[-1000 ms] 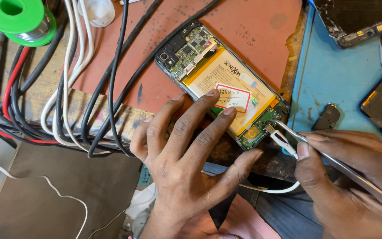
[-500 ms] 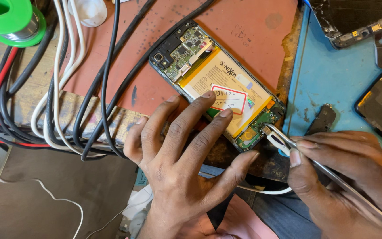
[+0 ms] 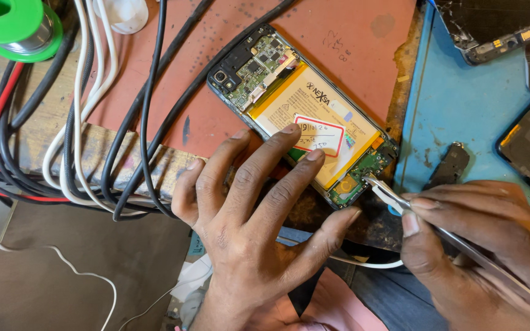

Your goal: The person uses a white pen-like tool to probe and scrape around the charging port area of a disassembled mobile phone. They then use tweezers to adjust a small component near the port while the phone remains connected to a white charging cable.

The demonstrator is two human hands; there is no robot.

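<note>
Far left: a green solder spool (image 3: 4,24) sits at the far edge, with a bundle of black, white and red cables (image 3: 78,141) running from far to near across the wooden bench edge.

Centre: an opened phone (image 3: 302,113) lies diagonally on a red mat (image 3: 216,73), back cover off. Its circuit board and camera end point far-left; the yellow battery (image 3: 314,119) fills the middle; the small green lower board (image 3: 363,175) sits at the near-right end.

The left hand (image 3: 253,220) lies flat and spread wide, gripping nothing. 2 fingertips press on the battery label; the thumb points right, toward the phone's near corner.

The right hand (image 3: 480,239) pinches metal tweezers (image 3: 394,199) between thumb and forefinger. The tweezer tips touch the lower board at the phone's near-right corner. Whether the tips hold a part cannot be told.

Right: a blue mat (image 3: 461,110) carries a small black part (image 3: 452,165) and other dismantled phone pieces (image 3: 498,27) at the far-right edge.

Step in hand, as judged: work with tweezers on the lower board while the phone is held down. The next move calls for fine, steady tip control and firm pressure from the left hand.
</note>
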